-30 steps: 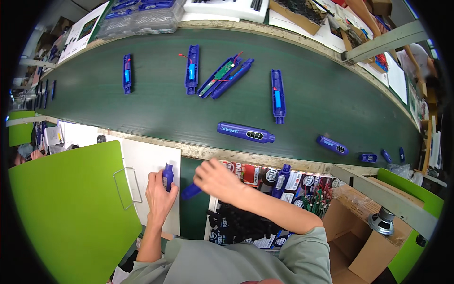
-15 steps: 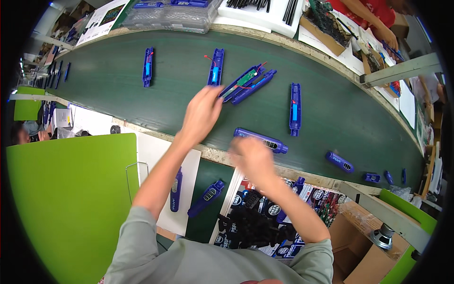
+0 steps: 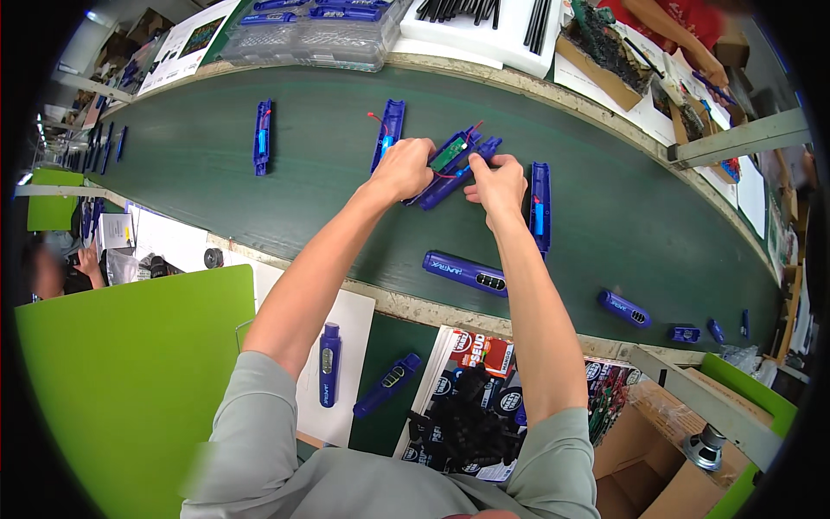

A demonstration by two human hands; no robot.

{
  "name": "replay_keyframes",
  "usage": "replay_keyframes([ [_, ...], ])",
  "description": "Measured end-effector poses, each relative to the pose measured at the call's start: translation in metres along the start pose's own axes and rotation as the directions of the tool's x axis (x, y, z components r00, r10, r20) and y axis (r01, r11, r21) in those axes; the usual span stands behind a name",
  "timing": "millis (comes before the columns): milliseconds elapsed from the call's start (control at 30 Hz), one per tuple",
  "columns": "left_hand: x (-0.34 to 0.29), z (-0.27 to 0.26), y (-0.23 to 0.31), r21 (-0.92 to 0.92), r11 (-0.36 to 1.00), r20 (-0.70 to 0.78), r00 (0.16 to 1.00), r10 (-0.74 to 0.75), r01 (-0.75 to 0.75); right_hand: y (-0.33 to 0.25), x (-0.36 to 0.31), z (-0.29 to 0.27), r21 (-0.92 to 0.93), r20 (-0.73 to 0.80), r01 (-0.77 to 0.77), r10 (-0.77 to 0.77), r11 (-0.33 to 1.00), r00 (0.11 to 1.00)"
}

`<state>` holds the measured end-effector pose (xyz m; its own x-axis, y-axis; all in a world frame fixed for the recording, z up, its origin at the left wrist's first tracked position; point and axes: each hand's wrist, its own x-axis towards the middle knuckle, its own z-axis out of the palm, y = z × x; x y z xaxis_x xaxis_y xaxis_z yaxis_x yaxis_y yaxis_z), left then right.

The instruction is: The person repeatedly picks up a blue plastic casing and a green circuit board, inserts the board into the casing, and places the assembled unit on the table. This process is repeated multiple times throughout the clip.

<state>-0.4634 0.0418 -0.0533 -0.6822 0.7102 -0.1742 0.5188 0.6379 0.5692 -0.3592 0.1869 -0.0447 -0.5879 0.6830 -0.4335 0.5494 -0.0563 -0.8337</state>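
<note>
Two blue plastic casing halves lie side by side, slanted, on the green belt, red wires around them. My left hand is closed on the near end of the casing half with a green circuit board; its fingertips are partly hidden. At the other casing half, my right hand pinches with thumb and forefinger near its upper part. Just left of my left hand lies an open casing half with a light-blue battery and red wire. To the right of my right hand rests another such half.
A closed blue device lies near the belt's front edge, another farther right. One more open half is at left. Two blue devices lie nearer my body, beside black parts. A clear plastic case stands beyond the belt.
My right hand has moved up and away from the closed device to the slanted casing halves. My left hand has shifted right onto the half with the circuit board.
</note>
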Motion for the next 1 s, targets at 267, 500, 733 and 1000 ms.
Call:
replay_keyframes([
  [267,-0.053,-0.009,-0.010,-0.330,0.932,-0.007,0.987,-0.163,0.152,-0.002,-0.027,0.015,0.075,0.118,-0.033,0.024,0.997,0.993],
  [500,-0.143,-0.037,-0.049,-0.601,0.754,-0.003,0.943,-0.333,0.264,0.004,-0.085,0.066,0.060,0.331,0.052,-0.069,0.997,0.941],
  [733,-0.170,-0.037,-0.093,-0.617,0.716,-0.035,0.897,-0.441,0.328,0.024,-0.105,0.121,-0.023,0.304,0.071,-0.060,0.997,0.951],
  [1000,-0.175,-0.036,-0.137,-0.599,0.728,-0.110,0.867,-0.486,0.332,0.009,-0.114,0.124,-0.139,0.386,0.277,-0.206,0.951,0.899],
])
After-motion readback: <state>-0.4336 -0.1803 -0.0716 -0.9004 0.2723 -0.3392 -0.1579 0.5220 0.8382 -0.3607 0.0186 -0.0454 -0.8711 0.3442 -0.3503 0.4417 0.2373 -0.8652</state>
